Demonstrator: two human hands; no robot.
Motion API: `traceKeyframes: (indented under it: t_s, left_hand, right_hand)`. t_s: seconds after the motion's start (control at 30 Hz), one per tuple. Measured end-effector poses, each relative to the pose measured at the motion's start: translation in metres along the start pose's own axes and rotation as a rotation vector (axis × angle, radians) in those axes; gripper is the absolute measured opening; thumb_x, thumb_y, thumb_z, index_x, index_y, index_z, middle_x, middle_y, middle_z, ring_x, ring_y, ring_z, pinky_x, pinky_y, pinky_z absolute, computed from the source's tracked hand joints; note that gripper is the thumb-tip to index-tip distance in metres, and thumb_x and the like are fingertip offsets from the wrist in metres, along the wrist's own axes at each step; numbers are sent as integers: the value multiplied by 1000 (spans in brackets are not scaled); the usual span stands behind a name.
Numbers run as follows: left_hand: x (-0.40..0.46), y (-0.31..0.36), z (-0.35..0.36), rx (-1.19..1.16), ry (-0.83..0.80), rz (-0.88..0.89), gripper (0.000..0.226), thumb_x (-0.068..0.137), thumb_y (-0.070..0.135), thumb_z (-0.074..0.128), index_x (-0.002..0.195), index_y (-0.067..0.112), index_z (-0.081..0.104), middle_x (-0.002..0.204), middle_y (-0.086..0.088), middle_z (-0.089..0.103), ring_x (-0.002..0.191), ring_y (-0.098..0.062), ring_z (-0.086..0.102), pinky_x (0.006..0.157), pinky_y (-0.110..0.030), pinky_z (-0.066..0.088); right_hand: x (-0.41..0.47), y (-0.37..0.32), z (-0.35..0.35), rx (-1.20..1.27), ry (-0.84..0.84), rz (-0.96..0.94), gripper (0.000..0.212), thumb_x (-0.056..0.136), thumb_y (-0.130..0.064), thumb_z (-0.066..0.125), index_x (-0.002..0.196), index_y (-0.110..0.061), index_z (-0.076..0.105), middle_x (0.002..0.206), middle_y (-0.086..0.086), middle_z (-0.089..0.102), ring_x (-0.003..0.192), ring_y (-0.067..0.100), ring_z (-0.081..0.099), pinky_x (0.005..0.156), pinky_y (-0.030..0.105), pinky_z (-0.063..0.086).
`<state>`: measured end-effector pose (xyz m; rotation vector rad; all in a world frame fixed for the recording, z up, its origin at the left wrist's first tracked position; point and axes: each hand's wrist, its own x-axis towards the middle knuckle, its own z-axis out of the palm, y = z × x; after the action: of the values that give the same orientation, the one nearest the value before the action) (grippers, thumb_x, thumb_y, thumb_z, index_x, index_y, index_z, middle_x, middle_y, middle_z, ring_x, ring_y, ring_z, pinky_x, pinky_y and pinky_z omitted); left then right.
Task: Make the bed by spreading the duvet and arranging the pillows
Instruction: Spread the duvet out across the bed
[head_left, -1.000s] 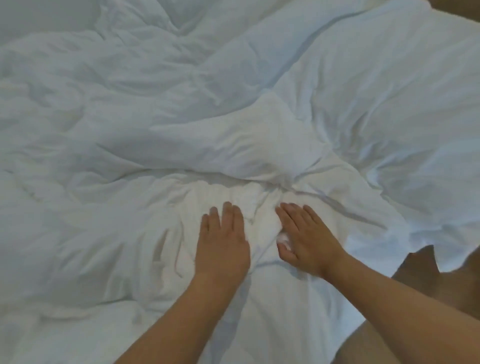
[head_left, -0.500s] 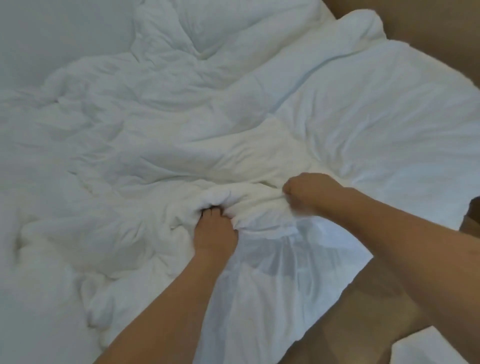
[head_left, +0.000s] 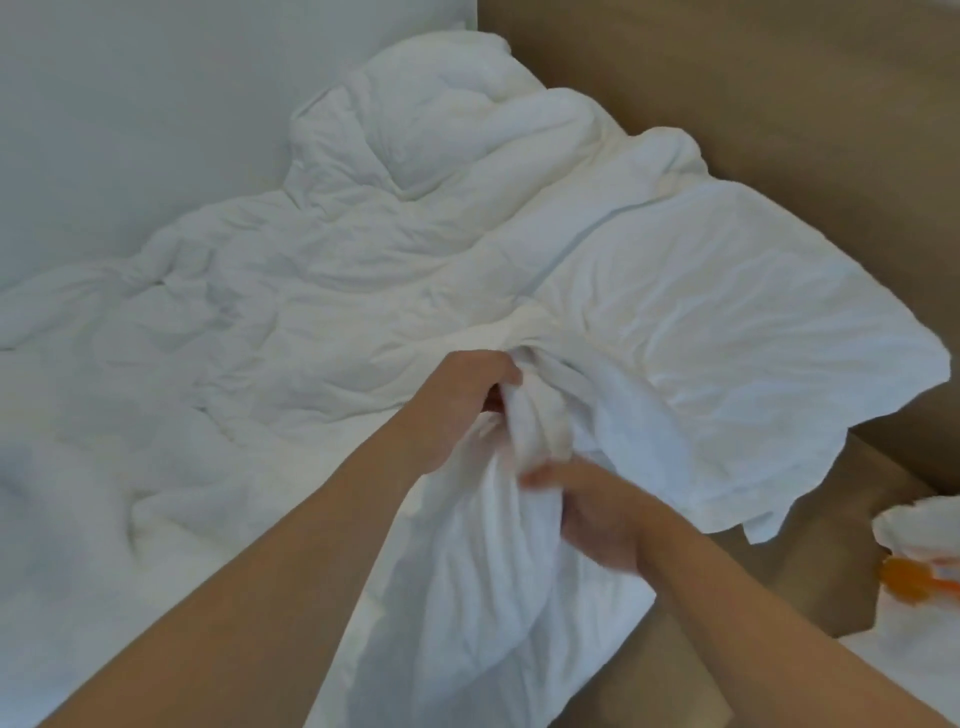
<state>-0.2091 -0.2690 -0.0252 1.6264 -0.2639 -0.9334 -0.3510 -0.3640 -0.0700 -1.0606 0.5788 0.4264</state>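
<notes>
Nearest, the right hand (head_left: 597, 512) clutches a gathered bunch of the white duvet (head_left: 519, 431), its outline blurred. Just beyond it, the left hand (head_left: 462, 400) grips the same bunch higher up. The duvet's near part hangs over the bed edge below both hands; the rest lies crumpled on the bed beyond them, heaped toward the far wall (head_left: 130, 114), with a flatter panel right of the hands. To spread it well, I would find one true edge, slide the hands apart along it, then lift and draw evenly.
</notes>
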Motion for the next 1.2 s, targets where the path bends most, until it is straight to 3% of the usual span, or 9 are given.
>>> traceKeyframes:
  t_s: [0.2,0.33,0.5,0.67,0.8,0.87,0.97,1.1,1.2]
  left_hand:
    - [-57,-104,-16,924,237,109,58,70,67,39,107,24,47,105,8,44,101,-20,49,82,-36,44]
    - [-116,-203,-43,1498,42,-218,93,65,67,56,144,23,36,147,-8,31,133,-33,37,96,-58,38]
    - [-96,-230,-131,1168,92,-687,40,89,38,40,122,21,51,132,-7,45,124,-28,44,103,-46,36]
    - [-109,-233,-161,1450,-294,-510,74,79,61,52,144,35,29,158,3,13,147,-27,-1,108,-68,-4]
    - [-153,-258,-191,1786,-546,-312,116,67,61,69,153,31,-4,161,-5,-14,145,-33,-19,99,-73,-16]
    - [-165,-270,-217,1906,-449,-108,92,81,39,64,153,26,9,161,-15,-6,146,-38,-10,100,-75,-11]
    - [-155,-276,-260,1865,-155,85,47,63,18,68,110,17,66,116,-20,63,115,-41,57,103,-70,25]
    - [-124,-224,-278,1374,-2,16,39,72,28,50,110,28,60,100,-3,68,98,-31,63,83,-36,49]
    - [-115,-187,-297,1197,79,114,32,75,33,50,106,33,57,102,7,66,96,-23,60,82,-32,46]
  right_hand:
    - [55,-75,-22,276,690,-193,38,90,-28,66,124,-11,62,105,5,69,77,15,64,65,27,54]
    - [57,-104,-31,638,533,-332,35,95,-25,59,126,-9,60,118,7,68,99,22,68,85,38,55]
    - [80,-65,6,228,393,-177,58,63,-26,75,116,-7,61,139,17,53,108,23,57,104,35,37]
    - [104,46,64,-307,663,92,99,70,-27,73,151,-16,17,153,8,25,135,30,34,109,42,33]
    - [108,136,127,-924,415,349,89,82,-30,58,153,-16,7,158,9,11,141,31,26,113,43,29]
    - [106,166,162,-1133,173,376,76,80,-33,54,149,-19,24,151,6,27,134,27,36,109,42,35]
    - [108,191,209,-1243,-36,441,86,78,-47,62,149,-19,22,146,5,37,129,27,43,103,40,40]
    - [114,210,258,-1365,151,336,116,72,-62,65,153,-19,-6,153,9,20,137,31,31,111,48,28]
    - [128,195,261,-1263,466,64,54,87,-27,50,138,-17,36,128,7,53,113,28,55,88,34,42]
